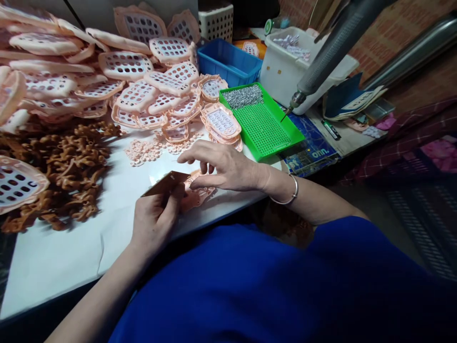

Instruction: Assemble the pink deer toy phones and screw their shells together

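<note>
My left hand [153, 216] is closed on a thin, flat brown plate [167, 183], its thumb pressed against the near side. Just right of it, a pink plastic part [196, 196] lies near the table's front edge, partly covered by my hands. Over that part reaches my right hand [228, 169], palm down, thumb and fingers apart with nothing visible between them. Small pink plastic pieces [144, 151] are scattered beyond my hands. Stacked pink perforated shells [219, 119] sit behind my right hand.
Brown curved plastic parts [67, 166] are heaped at left, below piled pink shells [132, 95]. A green tray [264, 126] holds silvery screws [243, 96]. An electric screwdriver [321, 62] hangs over it. Behind stand a blue bin [228, 62] and a white tub [285, 78].
</note>
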Demonstrator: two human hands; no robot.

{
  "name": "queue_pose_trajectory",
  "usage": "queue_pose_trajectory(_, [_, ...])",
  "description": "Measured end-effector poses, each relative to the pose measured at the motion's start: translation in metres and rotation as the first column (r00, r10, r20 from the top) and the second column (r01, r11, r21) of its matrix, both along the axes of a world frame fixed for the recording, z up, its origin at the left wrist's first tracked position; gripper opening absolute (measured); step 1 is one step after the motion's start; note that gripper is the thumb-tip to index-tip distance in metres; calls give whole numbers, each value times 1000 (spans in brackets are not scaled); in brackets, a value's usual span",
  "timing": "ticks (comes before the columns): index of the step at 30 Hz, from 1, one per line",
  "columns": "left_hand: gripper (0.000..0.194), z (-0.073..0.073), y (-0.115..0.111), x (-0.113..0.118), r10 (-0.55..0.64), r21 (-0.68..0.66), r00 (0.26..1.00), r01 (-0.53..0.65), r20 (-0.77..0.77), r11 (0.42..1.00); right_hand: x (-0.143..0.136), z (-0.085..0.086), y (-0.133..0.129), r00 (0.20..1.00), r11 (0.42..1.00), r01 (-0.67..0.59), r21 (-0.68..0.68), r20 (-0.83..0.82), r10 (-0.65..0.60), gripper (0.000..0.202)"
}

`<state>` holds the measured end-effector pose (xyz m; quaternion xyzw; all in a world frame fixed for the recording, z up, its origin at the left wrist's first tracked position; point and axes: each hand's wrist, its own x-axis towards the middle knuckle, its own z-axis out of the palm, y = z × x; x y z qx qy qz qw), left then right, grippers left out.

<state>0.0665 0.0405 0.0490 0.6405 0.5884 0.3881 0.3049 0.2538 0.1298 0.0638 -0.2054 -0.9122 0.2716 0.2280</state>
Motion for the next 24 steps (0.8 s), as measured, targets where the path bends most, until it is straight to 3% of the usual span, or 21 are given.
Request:
queue_pose_trajectory(4, [20, -2, 0, -1, -70, 40, 996, 72, -52, 997, -2, -7, -1, 983, 983, -119, -141, -155, 97, 15])
queue_pose_trajectory(8, [25, -7, -2, -7, -9, 123, 990, 26, -139, 992, 2, -15, -2, 961, 934, -47, -353, -272, -54, 16])
queue_pose_trajectory(11, [29, -10, 1, -8, -43, 178, 983, 75, -178, 981, 7, -22, -3, 920, 865, -56, -499, -363, -150, 30])
queue_pose_trajectory(18, [13, -8, 19, 5, -143, 24, 981, 148, -133, 989, 13, -28, -9, 898, 785, -97, -612, -394, -197, 36])
queue_pose_trajectory(24, [21, -4, 26, 8, -182, -67, 982, 178, -53, 982, 21, -28, -13, 921, 740, -115, -663, -350, -171, 46])
